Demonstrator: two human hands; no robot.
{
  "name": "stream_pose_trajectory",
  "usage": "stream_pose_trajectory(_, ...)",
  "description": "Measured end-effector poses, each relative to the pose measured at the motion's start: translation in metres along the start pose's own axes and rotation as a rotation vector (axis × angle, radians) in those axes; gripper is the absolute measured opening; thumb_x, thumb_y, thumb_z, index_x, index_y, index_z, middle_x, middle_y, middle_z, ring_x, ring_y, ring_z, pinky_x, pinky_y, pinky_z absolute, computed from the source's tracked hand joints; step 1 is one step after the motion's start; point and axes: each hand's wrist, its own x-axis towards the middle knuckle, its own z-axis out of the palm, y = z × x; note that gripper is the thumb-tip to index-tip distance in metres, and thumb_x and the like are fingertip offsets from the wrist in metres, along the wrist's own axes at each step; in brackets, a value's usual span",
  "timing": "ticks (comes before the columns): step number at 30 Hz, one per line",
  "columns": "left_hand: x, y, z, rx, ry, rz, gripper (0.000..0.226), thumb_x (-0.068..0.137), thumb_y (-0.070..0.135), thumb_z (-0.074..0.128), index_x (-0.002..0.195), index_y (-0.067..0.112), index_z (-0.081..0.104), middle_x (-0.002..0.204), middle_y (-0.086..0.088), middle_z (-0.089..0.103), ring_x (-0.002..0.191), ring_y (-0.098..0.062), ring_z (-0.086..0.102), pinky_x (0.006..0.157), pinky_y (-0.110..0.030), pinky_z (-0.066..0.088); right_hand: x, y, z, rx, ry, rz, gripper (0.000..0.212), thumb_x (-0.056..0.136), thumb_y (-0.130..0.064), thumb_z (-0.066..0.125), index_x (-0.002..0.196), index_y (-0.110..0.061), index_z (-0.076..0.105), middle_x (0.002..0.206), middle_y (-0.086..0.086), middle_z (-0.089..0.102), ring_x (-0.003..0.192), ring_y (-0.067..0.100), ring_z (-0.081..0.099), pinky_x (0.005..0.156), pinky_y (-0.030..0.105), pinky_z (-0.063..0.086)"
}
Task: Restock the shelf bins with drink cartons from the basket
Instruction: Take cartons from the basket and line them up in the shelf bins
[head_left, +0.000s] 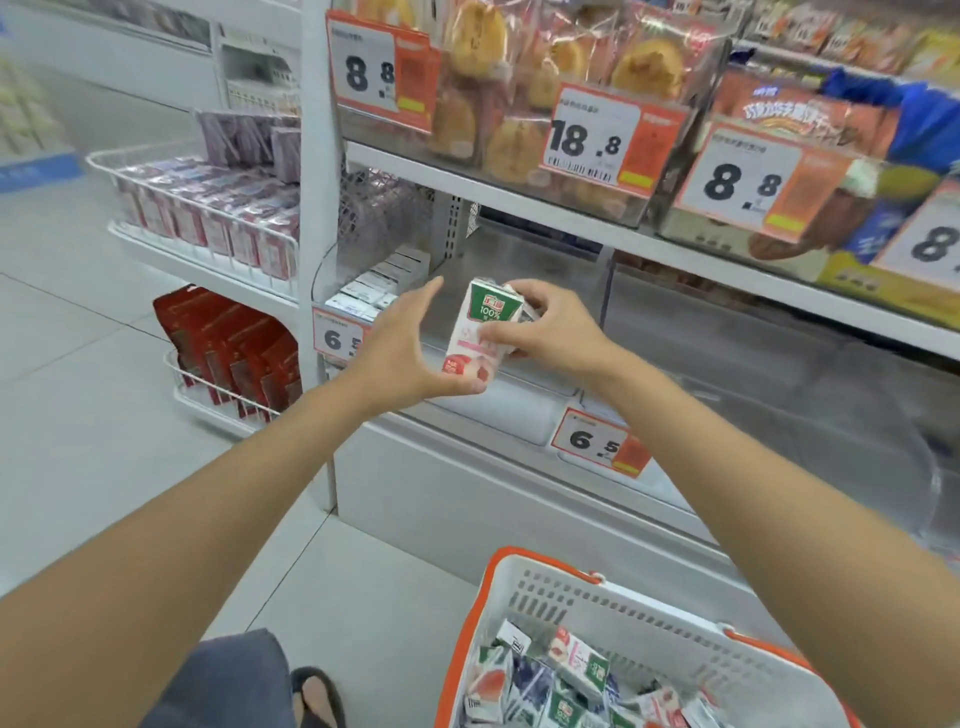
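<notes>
Nearest the camera, below and right of the held carton, stands a white basket with an orange rim and handles. Loose drink cartons lie jumbled inside it, some green and white, some blue and white. Below and left of the held carton, at the bottom edge, are a grey trouser leg and a dark sandal.

2 bare forearms rise from the lower corners and meet at the held carton, a small white and pink pack with a green top printed "100%". It is upright with a slight lean, in the air in front of the shelving. The right hand grasps it from the right, fingers curled over its front face and top edge. The left hand lies along its left side with fingers straight and pointing upward, released rather than clenched. Its thumb touches the carton's bottom corner.

Just behind and below the held carton is a clear shelf bin. A "6.5" price tag hangs below and right of the carton, and another "6.5" tag hangs just left of it, beside the left hand. Behind and left, white boxes line a neighbouring bin. Farther left, a wire rack holds pink packs, with red packs below. Above the held carton, the upper shelf carries bagged bread and an "18.8" tag.
</notes>
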Motion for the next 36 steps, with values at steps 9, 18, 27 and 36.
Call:
stream_pose_trajectory(9,0.043,-0.085,-0.016,0.644,-0.005,0.041,0.123,0.058,0.091,0.043,0.155,0.025,0.007,0.162,-0.001,0.014,0.150,-0.017,0.004,0.120,-0.052,0.001,0.113,0.041,0.035,0.059,0.128,0.190,0.076,0.070,-0.020,0.086,0.133,-0.003,0.048,0.121,0.010,0.064,0.095,0.022,0.069,0.079,0.040,0.060)
stream_pose_trajectory(18,0.043,-0.104,-0.005,0.781,0.178,0.157,0.103,0.071,0.083,0.032,0.153,0.021,0.024,0.150,0.001,0.040,0.142,-0.018,0.032,0.115,-0.053,0.018,0.190,0.072,0.076,0.005,-0.113,0.196,0.036,0.070,-0.044,0.080,0.098,-0.030,0.062,0.104,-0.011,0.067,0.081,0.006,0.064,0.069,0.021,0.056)
stream_pose_trajectory(27,0.044,-0.107,0.000,0.764,0.210,0.167,0.105,0.071,0.083,0.034,0.151,0.015,0.029,0.149,-0.003,0.042,0.139,-0.020,0.038,0.116,-0.054,0.017,0.194,0.081,0.089,0.213,-0.279,0.309,0.044,0.095,-0.033,0.059,0.135,-0.021,0.047,0.124,0.005,0.066,0.109,0.024,0.066,0.090,0.039,0.056)
stream_pose_trajectory(36,0.038,-0.096,-0.007,0.777,0.149,0.138,0.103,0.074,0.078,0.046,0.153,0.016,0.023,0.149,-0.004,0.041,0.141,-0.020,0.033,0.119,-0.049,0.010,0.157,0.077,0.080,-0.165,-0.108,0.104,0.069,0.096,-0.049,0.050,0.152,-0.018,0.025,0.154,0.003,0.035,0.139,0.019,0.036,0.106,0.024,0.030)
